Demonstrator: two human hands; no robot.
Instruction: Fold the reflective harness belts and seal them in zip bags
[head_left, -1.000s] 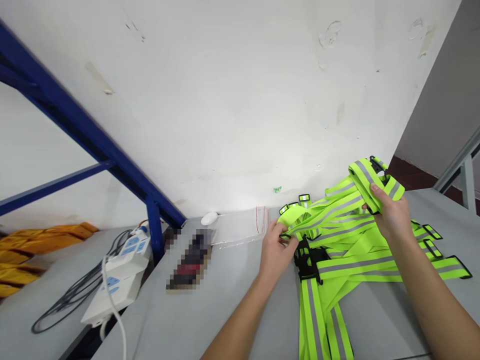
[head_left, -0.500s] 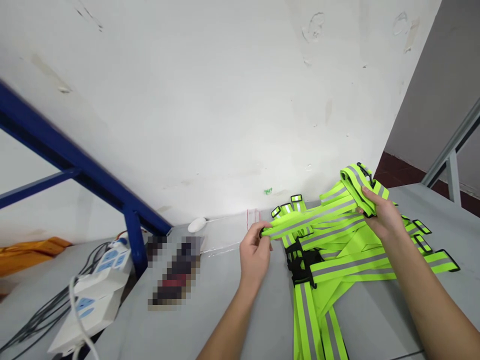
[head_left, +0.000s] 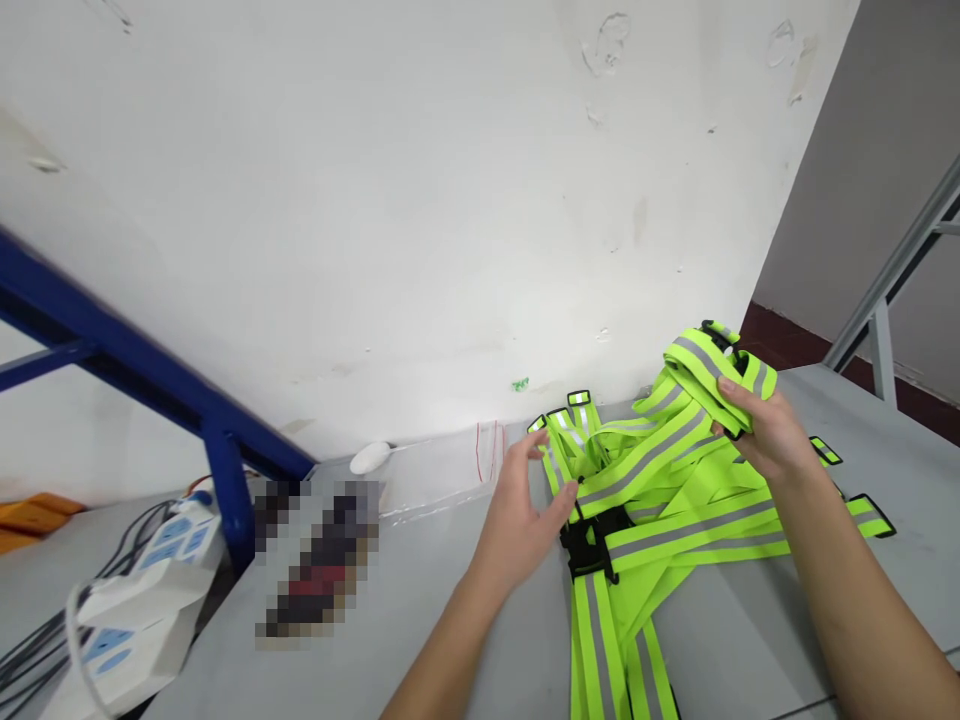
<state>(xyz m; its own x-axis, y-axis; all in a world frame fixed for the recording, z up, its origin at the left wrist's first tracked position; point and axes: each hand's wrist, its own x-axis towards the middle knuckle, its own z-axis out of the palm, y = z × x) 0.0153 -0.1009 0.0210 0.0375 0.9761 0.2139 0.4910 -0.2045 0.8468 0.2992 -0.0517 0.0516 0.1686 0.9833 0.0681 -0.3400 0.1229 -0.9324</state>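
My right hand grips a folded bundle of neon-yellow reflective strap with a grey stripe, thumb on top. A black buckle shows at the bundle's upper end. One band runs from it down to the left, toward my left hand. That hand has its thumb and fingers apart, close to the band's end; whether the thumb tip touches it I cannot tell. Beneath lies a heap of similar reflective straps with black adjuster loops. A black plastic buckle sits at its left side.
Along the white wall lie a clear plastic bag with red lines and a white oval object with a thin tail. A blue metal frame, white power strips and cables stand left. A pixelated patch hides something on the grey table.
My left hand has opened and let go of the strap end, which has dropped lower onto the heap. My right hand still holds the bundle. The view has shifted slightly right.
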